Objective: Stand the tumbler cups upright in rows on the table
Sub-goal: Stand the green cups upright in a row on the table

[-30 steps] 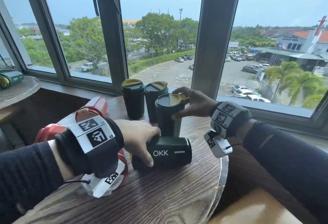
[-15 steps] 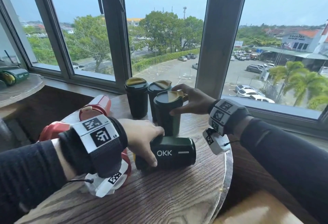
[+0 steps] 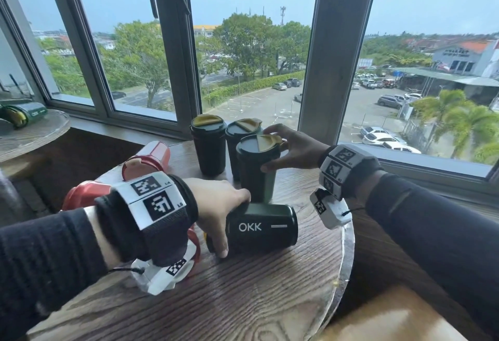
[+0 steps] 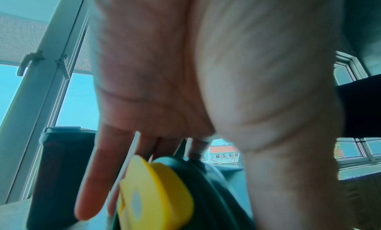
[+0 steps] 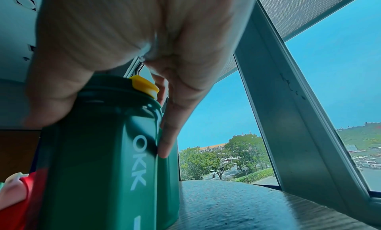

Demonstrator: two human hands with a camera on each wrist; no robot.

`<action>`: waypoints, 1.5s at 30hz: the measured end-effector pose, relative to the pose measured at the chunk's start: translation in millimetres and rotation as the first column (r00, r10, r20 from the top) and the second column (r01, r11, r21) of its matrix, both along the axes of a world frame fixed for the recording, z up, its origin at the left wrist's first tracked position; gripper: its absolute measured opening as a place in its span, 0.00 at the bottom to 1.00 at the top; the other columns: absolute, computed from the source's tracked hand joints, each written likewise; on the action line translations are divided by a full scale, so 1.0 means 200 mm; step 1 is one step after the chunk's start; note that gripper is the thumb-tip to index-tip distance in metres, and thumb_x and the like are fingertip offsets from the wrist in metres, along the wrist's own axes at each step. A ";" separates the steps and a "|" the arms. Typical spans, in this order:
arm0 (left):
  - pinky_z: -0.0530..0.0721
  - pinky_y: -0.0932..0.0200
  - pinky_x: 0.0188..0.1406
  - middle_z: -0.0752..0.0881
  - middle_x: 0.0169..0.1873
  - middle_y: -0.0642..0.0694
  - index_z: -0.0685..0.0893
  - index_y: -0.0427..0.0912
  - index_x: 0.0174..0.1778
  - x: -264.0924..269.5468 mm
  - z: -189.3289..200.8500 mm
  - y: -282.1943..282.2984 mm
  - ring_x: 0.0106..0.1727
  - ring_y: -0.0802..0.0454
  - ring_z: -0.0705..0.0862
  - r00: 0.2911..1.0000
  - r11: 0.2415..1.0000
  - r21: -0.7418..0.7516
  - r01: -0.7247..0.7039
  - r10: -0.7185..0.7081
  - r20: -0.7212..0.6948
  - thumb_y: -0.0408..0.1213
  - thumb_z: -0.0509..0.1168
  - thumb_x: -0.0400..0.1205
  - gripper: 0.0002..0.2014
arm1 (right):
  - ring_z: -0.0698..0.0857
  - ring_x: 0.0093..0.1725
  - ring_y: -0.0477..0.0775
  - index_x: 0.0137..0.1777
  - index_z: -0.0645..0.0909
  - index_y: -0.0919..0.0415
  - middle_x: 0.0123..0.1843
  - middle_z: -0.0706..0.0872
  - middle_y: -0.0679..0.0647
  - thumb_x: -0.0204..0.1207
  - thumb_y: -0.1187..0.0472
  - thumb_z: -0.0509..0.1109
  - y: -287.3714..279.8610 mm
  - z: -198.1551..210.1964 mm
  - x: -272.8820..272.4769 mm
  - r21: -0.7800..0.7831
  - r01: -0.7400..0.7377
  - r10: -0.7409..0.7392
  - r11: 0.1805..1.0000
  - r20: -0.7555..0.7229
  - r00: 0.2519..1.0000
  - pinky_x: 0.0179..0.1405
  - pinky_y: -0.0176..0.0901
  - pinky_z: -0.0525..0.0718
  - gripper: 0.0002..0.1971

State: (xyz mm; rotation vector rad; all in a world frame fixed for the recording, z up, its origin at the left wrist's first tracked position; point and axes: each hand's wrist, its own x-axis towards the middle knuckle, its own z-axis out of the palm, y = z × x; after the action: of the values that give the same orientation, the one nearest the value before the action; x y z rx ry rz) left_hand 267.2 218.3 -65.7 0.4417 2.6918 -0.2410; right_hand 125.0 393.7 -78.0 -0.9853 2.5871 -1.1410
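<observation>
Three dark green tumbler cups with yellow flip lids upright near the window: back-left cup (image 3: 208,146), back-middle cup (image 3: 243,135), and the nearer third cup (image 3: 258,167), gripped around its lid rim by the right hand (image 3: 293,149), thumb on the near side and fingers (image 5: 168,135) curled down the far side. A fourth dark green tumbler marked OKK (image 3: 260,228) lying on its side just in front of the third cup, lid end toward the left hand (image 3: 216,205), which clamps around that end, thumb on the near side and fingers (image 4: 97,176) over the top beside the yellow flap (image 4: 152,196). Red tumblers (image 3: 145,162) on their sides further left, partly hidden behind the left wrist.

Likely risks: tipping the lying cup upright so close to the third cup could knock it into the back pair; a smooth, round body could roll or slip toward the table's edge if the grip loosens; the left forearm could nudge the red cups off the left side.

Round dark wooden table (image 3: 243,300), strongly grained, with a pale metal-looking rim. Grey-framed windows (image 3: 332,57) directly behind, overlooking trees and a car park. A second round table (image 3: 40,135) at far left carrying another green cup (image 3: 27,113) on its side.
</observation>
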 end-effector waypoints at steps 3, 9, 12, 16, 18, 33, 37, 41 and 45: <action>0.82 0.47 0.56 0.80 0.55 0.45 0.68 0.48 0.67 0.00 0.00 0.01 0.57 0.45 0.79 1.000 1.000 0.010 -0.006 0.006 -0.027 0.52 0.81 0.57 0.45 | 0.85 0.54 0.52 0.71 0.65 0.52 0.63 0.79 0.55 0.59 0.54 0.83 0.00 0.00 0.01 -0.002 -0.006 0.006 1.000 0.011 1.000 0.52 0.39 0.83 0.41; 0.80 0.56 0.55 0.80 0.54 0.51 0.72 0.51 0.65 0.02 0.10 -0.01 0.56 0.53 0.76 0.992 0.980 0.201 -0.003 0.028 -0.123 0.53 0.80 0.55 0.42 | 0.83 0.57 0.53 0.74 0.62 0.55 0.65 0.78 0.54 0.62 0.53 0.80 0.04 0.01 0.03 -0.005 -0.002 0.002 1.000 0.024 1.000 0.54 0.45 0.83 0.43; 0.76 0.65 0.44 0.80 0.53 0.55 0.74 0.54 0.63 0.01 0.17 -0.03 0.51 0.58 0.77 0.980 0.935 0.355 0.025 0.046 -0.191 0.52 0.80 0.55 0.40 | 0.84 0.53 0.48 0.74 0.62 0.56 0.63 0.78 0.53 0.65 0.53 0.78 0.06 0.01 0.04 -0.031 -0.002 0.003 1.000 0.017 1.000 0.48 0.37 0.84 0.40; 0.74 0.75 0.32 0.80 0.50 0.59 0.74 0.57 0.61 0.02 0.20 -0.03 0.44 0.67 0.79 0.975 0.861 0.504 0.066 0.053 -0.217 0.48 0.81 0.57 0.37 | 0.84 0.50 0.42 0.74 0.63 0.56 0.59 0.78 0.51 0.68 0.54 0.76 0.06 0.02 0.05 -0.047 -0.001 0.002 0.999 0.006 1.000 0.42 0.31 0.84 0.37; 0.77 0.74 0.35 0.80 0.51 0.57 0.74 0.56 0.61 0.03 0.19 -0.02 0.45 0.65 0.80 0.976 0.850 0.520 0.083 0.036 -0.215 0.47 0.81 0.57 0.37 | 0.84 0.50 0.44 0.74 0.64 0.57 0.60 0.77 0.52 0.69 0.55 0.75 0.05 0.03 0.06 -0.054 0.001 0.000 0.999 0.007 1.000 0.44 0.32 0.84 0.35; 0.71 0.67 0.45 0.78 0.63 0.51 0.70 0.52 0.71 0.04 0.13 -0.06 0.55 0.56 0.73 0.961 0.864 0.503 -0.032 0.165 -0.222 0.65 0.75 0.59 0.46 | 0.84 0.59 0.57 0.74 0.64 0.61 0.68 0.76 0.61 0.74 0.59 0.71 0.04 0.05 0.10 -0.037 0.000 0.002 0.999 0.050 0.999 0.63 0.54 0.81 0.31; 0.68 0.70 0.39 0.79 0.62 0.50 0.72 0.49 0.71 0.04 0.12 -0.03 0.53 0.56 0.73 0.939 0.840 0.540 -0.048 0.222 -0.261 0.65 0.75 0.57 0.47 | 0.83 0.60 0.57 0.74 0.63 0.62 0.67 0.76 0.62 0.75 0.62 0.70 0.03 0.06 0.12 -0.043 0.000 0.003 0.999 0.070 0.998 0.62 0.48 0.81 0.29; 0.72 0.60 0.48 0.80 0.62 0.46 0.72 0.47 0.69 0.02 0.12 0.00 0.54 0.52 0.76 0.909 0.818 0.569 -0.080 0.295 -0.296 0.63 0.77 0.57 0.46 | 0.83 0.60 0.56 0.75 0.63 0.61 0.68 0.76 0.60 0.75 0.63 0.69 0.04 0.06 0.12 -0.033 0.003 0.000 0.999 0.078 0.997 0.59 0.43 0.81 0.29; 0.70 0.60 0.48 0.80 0.61 0.46 0.73 0.46 0.69 0.00 0.13 0.02 0.53 0.53 0.74 0.899 0.821 0.565 -0.088 0.310 -0.310 0.61 0.78 0.58 0.45 | 0.83 0.60 0.56 0.75 0.62 0.61 0.69 0.75 0.59 0.76 0.62 0.68 0.04 0.07 0.13 -0.020 0.000 0.002 1.000 0.078 0.997 0.58 0.42 0.80 0.29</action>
State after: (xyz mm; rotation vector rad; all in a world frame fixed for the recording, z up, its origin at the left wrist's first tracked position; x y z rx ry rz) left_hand 266.8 222.2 -40.4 0.2707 3.1561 0.5771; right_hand 150.8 402.0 -64.3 -0.9266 2.5191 -1.1827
